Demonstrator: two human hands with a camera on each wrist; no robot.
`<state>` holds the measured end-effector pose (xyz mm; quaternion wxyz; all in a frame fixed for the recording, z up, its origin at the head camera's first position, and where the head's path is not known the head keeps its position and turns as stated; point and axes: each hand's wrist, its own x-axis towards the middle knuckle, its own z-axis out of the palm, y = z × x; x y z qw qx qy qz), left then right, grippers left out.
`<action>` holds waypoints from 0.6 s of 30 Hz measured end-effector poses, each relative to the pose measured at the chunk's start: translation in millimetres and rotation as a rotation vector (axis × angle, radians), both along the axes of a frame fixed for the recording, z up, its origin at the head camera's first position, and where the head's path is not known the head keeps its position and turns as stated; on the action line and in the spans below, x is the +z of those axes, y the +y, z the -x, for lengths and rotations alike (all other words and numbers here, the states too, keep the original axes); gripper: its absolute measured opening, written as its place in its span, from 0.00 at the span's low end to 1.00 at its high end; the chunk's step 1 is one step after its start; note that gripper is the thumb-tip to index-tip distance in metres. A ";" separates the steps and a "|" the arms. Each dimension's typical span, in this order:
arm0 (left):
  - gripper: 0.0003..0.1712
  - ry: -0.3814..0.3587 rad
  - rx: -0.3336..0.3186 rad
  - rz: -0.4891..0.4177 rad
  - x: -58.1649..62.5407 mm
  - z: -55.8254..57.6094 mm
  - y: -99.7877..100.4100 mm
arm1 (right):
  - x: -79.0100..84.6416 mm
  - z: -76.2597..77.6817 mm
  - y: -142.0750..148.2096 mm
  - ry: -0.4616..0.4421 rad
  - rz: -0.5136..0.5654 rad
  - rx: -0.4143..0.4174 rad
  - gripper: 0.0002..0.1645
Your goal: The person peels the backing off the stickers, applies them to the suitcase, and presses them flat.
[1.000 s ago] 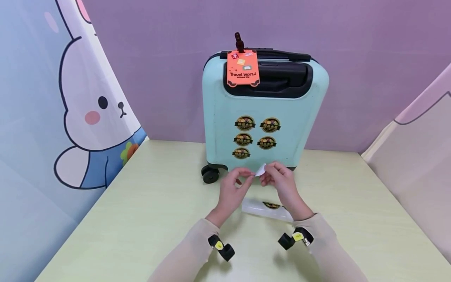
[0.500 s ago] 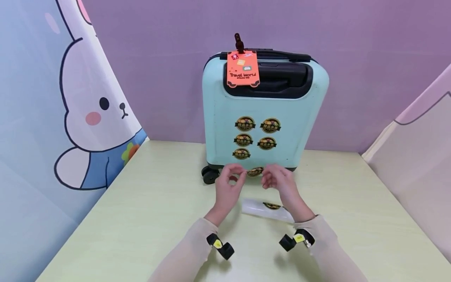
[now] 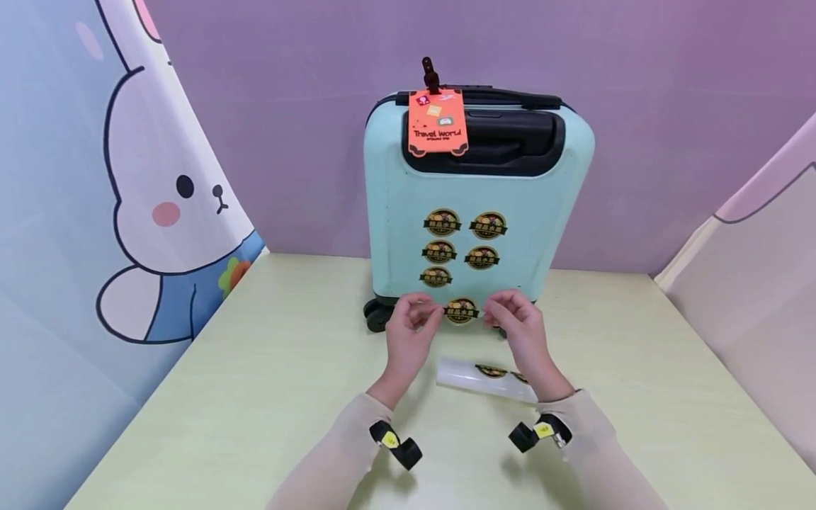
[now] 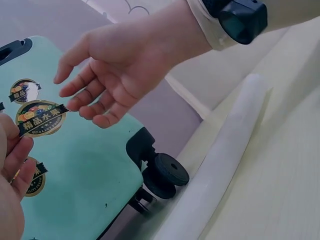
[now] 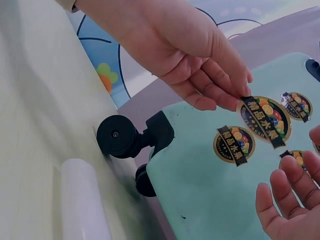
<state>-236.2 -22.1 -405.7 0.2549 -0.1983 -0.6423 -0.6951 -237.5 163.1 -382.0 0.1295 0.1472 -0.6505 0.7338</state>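
My left hand (image 3: 409, 336) pinches the left tip of a round black-and-gold fruit sticker (image 3: 462, 311) between thumb and fingertips. In the right wrist view the held sticker (image 5: 265, 120) faces up, its printed banner legible. My right hand (image 3: 519, 333) is beside the sticker's right tip, fingers loosely bent and holding nothing; the left wrist view shows this hand (image 4: 125, 65) with its palm and spread fingers. Behind the hands stands a mint-green suitcase (image 3: 529, 212), with several matching stickers on its front, two columns wide. The lower right spot of that group is bare suitcase.
A curled white sticker sheet (image 3: 462, 375) with more stickers lies on the pale table (image 3: 287, 397) below my right hand. An orange luggage tag (image 3: 438, 122) hangs from the suitcase top. Black wheels (image 3: 377, 315) show at the suitcase base. Printed cloth (image 3: 172, 170) stands at left.
The sticker, earlier showing its white back between both hands, has turned to show its printed face. My right hand has let go of it and moved slightly right; my left moved slightly left.
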 end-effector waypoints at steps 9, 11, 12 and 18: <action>0.15 -0.081 -0.056 -0.087 1.6 0.9 1.6 | -11.0 -2.8 1.0 -0.002 -0.053 0.076 0.14; 0.15 -0.097 -0.056 -0.092 1.6 0.8 1.9 | -13.0 -3.5 0.1 -0.004 -0.050 0.079 0.13; 0.15 -0.102 -0.054 -0.094 1.3 1.0 2.2 | -13.7 -3.7 -0.4 -0.007 -0.047 0.076 0.13; 0.16 -0.128 -0.052 -0.085 -3.6 3.6 3.3 | -14.1 -5.6 -2.8 -0.015 -0.060 0.046 0.11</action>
